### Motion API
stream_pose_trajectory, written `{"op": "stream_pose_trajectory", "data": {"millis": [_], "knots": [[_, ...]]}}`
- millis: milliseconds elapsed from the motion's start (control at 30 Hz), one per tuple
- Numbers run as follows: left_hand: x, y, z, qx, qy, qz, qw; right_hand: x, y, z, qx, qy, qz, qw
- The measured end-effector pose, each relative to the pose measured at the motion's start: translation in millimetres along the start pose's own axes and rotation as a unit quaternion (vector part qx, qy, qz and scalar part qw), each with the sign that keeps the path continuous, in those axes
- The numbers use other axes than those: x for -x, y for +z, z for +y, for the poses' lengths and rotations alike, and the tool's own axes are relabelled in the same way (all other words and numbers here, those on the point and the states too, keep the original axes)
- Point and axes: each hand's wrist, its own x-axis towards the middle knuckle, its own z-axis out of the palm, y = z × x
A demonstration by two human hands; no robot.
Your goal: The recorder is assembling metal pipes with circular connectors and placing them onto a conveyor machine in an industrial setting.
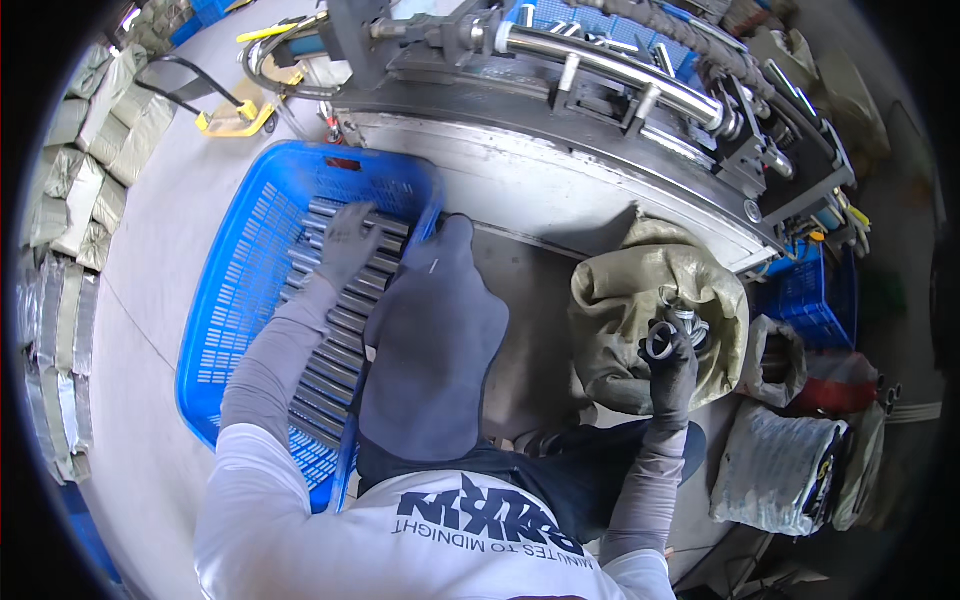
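My left hand (347, 245), in a grey glove, lies over the steel tubes (335, 345) near the far end of a blue plastic basket (225, 290). Its fingers are apart and touch the upper tubes; nothing shows in its grasp. The tubes lie side by side across the basket. My right hand (675, 365), also gloved, is at the mouth of an olive woven sack (620, 300) and pinches a shiny metal ring (661, 341). More metal rings (692, 322) show just beyond those fingers, inside the sack; how many touch the hand I cannot tell.
A machine with a long steel rod (610, 68) stands ahead on a white base (490, 180). A grey padded cover (430, 350) lies over my left leg beside the basket. At right are filled bags (775, 465) and another blue crate (815, 300). A yellow trolley (235, 120) stands far left.
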Motion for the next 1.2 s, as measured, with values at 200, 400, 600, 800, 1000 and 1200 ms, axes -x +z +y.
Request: {"op": "stream_pose_trajectory", "data": {"millis": [200,400,600,800,1000,1200], "knots": [[149.2,63.0,-110.6,-0.210,-0.025,-0.435,0.875,0.6,17.8,14.2,0.091,0.001,-0.004,0.996],[225.6,106.7,-105.6,-0.125,0.031,-0.446,0.886,11.6,45.0,39.9,0.142,-0.036,-0.021,0.989],[199.1,114.7,-112.2,-0.221,0.047,-0.437,0.871,14.5,62.0,38.7,0.176,0.015,-0.046,0.983],[148.0,145.4,-125.3,-0.237,0.059,-0.161,0.956,9.9,83.0,24.1,0.139,0.033,-0.071,0.987],[139.5,152.1,-135.9,-0.135,-0.029,-0.347,0.928,-3.6,109.0,-30.3,-0.165,0.196,-0.025,0.966],[148.6,104.6,-115.7,-0.069,0.061,-0.202,0.975,-2.7,115.5,-47.7,-0.374,0.228,-0.052,0.898]]}}
